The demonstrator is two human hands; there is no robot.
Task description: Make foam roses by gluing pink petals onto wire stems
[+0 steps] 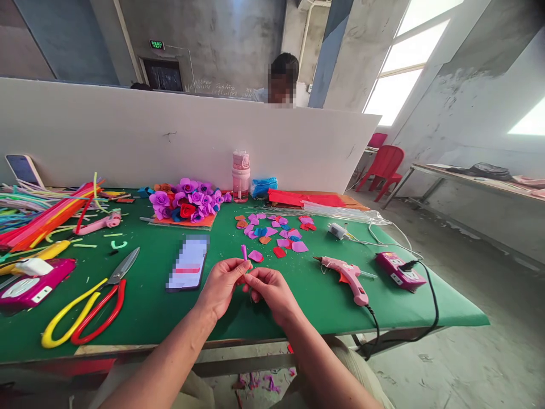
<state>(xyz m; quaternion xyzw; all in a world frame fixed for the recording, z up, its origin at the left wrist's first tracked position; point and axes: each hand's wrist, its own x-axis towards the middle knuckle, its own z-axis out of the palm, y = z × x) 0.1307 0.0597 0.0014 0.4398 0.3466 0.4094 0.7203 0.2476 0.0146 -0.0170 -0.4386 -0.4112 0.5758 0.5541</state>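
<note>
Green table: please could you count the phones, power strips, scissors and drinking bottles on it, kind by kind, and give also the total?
Phones: 2
Power strips: 2
Scissors: 1 pair
Drinking bottle: 1
Total: 6

On the green tabletop (pixel 153 318) we have a phone (pixel 189 264) lying screen up, and at the far left a second phone (pixel 24 170) leaning upright. Near the back we see a pink bottle (pixel 241 184) standing before a long white board (pixel 128 125), above which a co-worker's dark-haired head (pixel 287 63) shows. Behind, we make out a green exit sign (pixel 156 45) over a dark doorway (pixel 164 75). To our right are bright windows (pixel 409 88), a red plastic chair (pixel 385 162) and a side table (pixel 451 177) bearing a black bag (pixel 489 171).
</note>
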